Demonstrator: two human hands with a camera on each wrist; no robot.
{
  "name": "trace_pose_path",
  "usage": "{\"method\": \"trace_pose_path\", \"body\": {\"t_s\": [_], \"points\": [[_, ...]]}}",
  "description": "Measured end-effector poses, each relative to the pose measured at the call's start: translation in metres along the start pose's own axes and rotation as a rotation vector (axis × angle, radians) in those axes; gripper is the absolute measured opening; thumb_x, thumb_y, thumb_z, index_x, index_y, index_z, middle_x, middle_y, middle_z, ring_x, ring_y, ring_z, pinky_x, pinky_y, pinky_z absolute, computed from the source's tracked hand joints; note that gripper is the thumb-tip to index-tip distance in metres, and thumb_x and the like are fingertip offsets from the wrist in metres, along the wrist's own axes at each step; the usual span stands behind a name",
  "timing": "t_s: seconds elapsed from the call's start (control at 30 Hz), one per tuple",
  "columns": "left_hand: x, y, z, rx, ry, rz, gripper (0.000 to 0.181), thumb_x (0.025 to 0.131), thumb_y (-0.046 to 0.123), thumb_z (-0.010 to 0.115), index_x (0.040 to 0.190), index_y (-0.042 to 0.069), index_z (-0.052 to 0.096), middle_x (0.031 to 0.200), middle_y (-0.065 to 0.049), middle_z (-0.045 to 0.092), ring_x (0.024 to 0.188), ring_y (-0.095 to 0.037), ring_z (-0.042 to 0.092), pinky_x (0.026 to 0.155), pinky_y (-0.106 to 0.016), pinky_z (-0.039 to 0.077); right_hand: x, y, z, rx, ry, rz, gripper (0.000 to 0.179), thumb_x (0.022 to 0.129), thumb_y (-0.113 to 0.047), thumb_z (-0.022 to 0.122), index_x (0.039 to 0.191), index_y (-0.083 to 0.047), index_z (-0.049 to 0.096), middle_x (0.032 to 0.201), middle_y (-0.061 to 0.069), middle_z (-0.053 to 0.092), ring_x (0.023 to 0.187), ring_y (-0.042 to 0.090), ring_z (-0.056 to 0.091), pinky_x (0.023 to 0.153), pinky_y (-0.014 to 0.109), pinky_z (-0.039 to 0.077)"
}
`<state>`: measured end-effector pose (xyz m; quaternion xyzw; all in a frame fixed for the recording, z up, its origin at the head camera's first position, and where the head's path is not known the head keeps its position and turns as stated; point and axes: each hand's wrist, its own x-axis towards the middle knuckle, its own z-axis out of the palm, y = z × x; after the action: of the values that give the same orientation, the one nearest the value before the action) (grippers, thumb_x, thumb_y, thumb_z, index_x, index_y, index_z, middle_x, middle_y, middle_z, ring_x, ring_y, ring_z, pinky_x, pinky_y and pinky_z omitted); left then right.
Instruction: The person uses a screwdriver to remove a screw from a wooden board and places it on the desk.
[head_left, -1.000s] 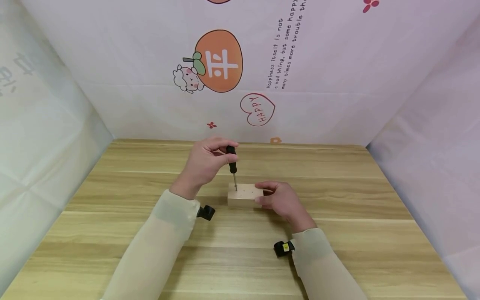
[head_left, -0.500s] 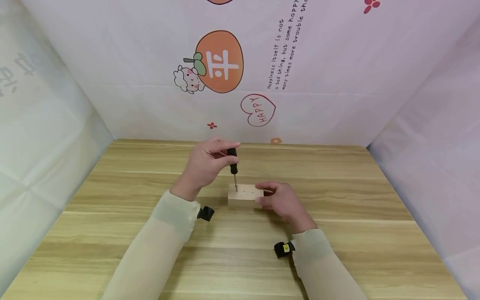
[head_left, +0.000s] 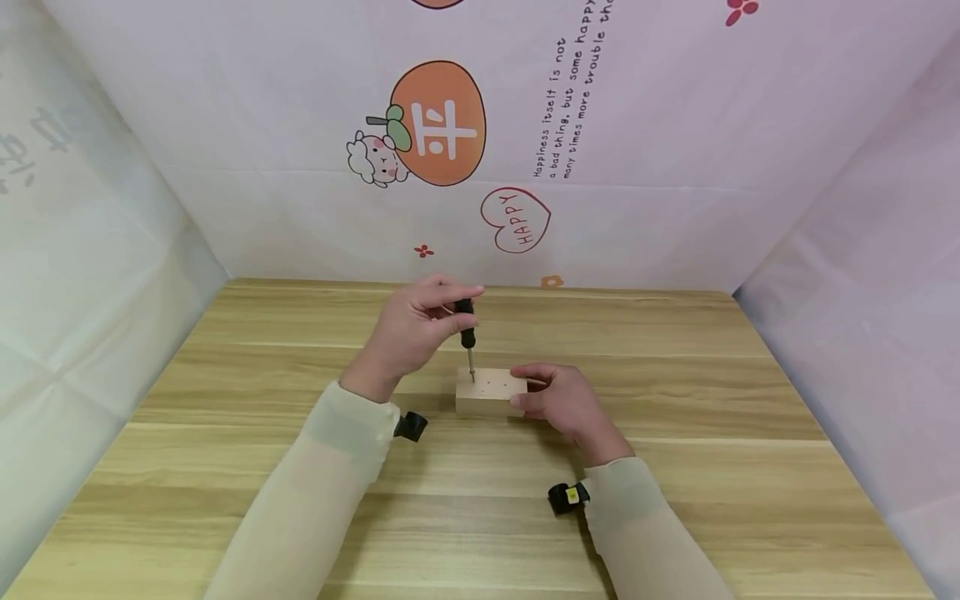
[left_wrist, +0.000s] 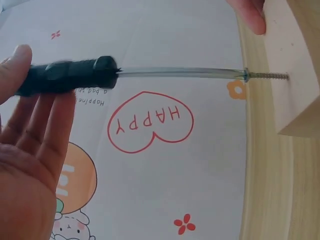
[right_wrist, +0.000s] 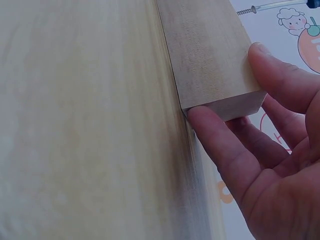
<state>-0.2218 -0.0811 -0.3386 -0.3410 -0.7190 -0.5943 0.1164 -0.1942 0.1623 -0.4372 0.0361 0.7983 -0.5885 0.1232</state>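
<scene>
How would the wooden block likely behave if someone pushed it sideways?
The wooden block looks rigid, with straight, crisp edges, so it probably won't flex. Its low, flat-sided shape suggests it would hardly roll or tip. It might slide on the smooth-looking table if the right hand weren't gripping its end.

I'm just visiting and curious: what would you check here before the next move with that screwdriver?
1. Left hand holding the screwdriver: ok.
2. Screwdriver's end meeting the head of the screw: ok.
3. Screwdriver and screw roughly in line: ok.
4. Right hand gripping the wooden block at one end: ok.
5. Block resting on the table: ok.
6. Screw biting firmly into the wood: cannot tell; much of its thread shows above the block.
</scene>
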Motion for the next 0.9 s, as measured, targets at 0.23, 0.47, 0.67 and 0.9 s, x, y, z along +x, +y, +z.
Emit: {"method": "trace_pose_path", "body": {"t_s": [0.23,0.47,0.67,0.9], "points": [[-0.0014,-0.0026,-0.0028,-0.017,-0.087,0.032,0.033,0.092,-0.004,0.066,0.124,0.003,0.070,0.110,-0.007,0.067,0.098,-0.022,0.064,0.085,-0.037,0.056,0.0000,-0.0002,0.0003,-0.011,0.001,-0.004,0.040,0.079,-0.008,0.085,0.117,-0.015,0.075,0.126,0.009,0.062,0.108,0.025,0.061,0.077,0.035,0.059],[-0.0007,-0.0026,-0.0044,-0.129,-0.143,-0.011,0.037,0.093,-0.013,0.061,0.126,-0.001,0.067,0.117,-0.012,0.068,0.102,-0.031,0.068,0.087,-0.040,0.056,0.0002,0.0003,-0.0001,-0.010,0.006,-0.002,0.040,0.079,-0.007,0.085,0.117,-0.015,0.076,0.127,0.010,0.061,0.107,0.026,0.061,0.077,0.035,0.059],[-0.0009,-0.0034,-0.0026,0.011,-0.059,-0.011,0.040,0.086,-0.003,0.075,0.125,0.005,0.070,0.104,-0.004,0.064,0.089,-0.022,0.063,0.078,-0.034,0.058,0.0001,0.0011,-0.0005,-0.010,0.001,-0.008,0.040,0.080,-0.007,0.084,0.118,-0.015,0.075,0.127,0.010,0.062,0.105,0.025,0.062,0.075,0.036,0.059],[-0.0018,-0.0070,-0.0046,-0.020,-0.104,0.045,0.036,0.094,-0.005,0.064,0.128,0.005,0.068,0.111,-0.008,0.064,0.100,-0.022,0.065,0.084,-0.036,0.057,-0.0002,-0.0013,0.0000,-0.007,-0.002,0.000,0.040,0.080,-0.007,0.084,0.118,-0.015,0.075,0.128,0.010,0.061,0.108,0.025,0.061,0.077,0.036,0.059]]}}
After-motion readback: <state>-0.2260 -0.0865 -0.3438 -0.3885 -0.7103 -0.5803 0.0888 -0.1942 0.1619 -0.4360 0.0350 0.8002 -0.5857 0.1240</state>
